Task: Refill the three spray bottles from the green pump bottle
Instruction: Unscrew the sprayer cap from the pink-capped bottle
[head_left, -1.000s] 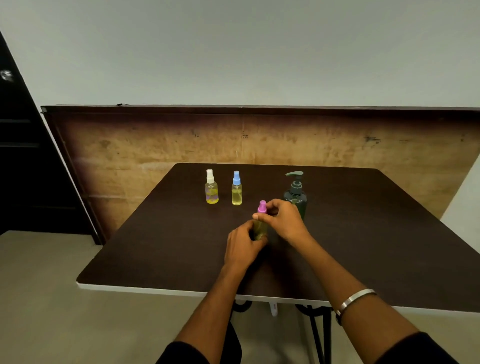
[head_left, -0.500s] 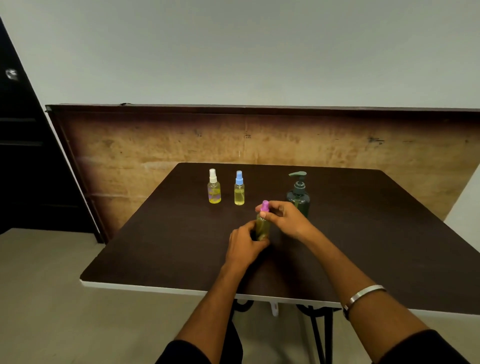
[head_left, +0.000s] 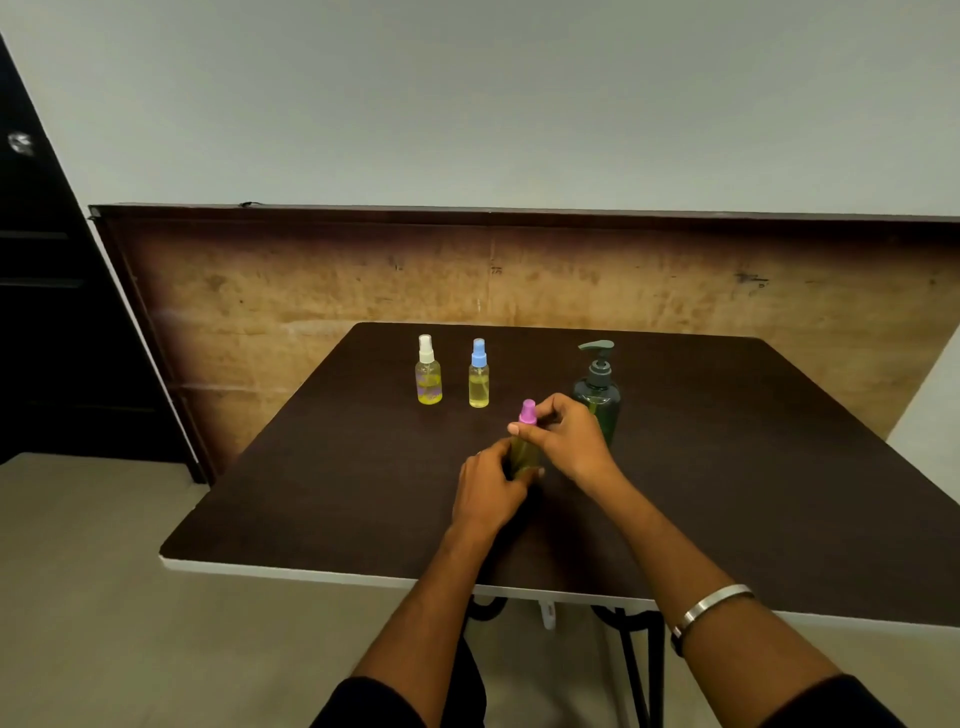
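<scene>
On the dark table (head_left: 322, 499), the green pump bottle (head_left: 598, 395) stands behind the right hand (head_left: 569, 439), whose fingers stay pinched on the pink cap (head_left: 528, 411). The left hand (head_left: 491, 488) still grips the pink-capped spray bottle (head_left: 523, 454). Little changed: probably screwing the cap. No readable writing.
</scene>
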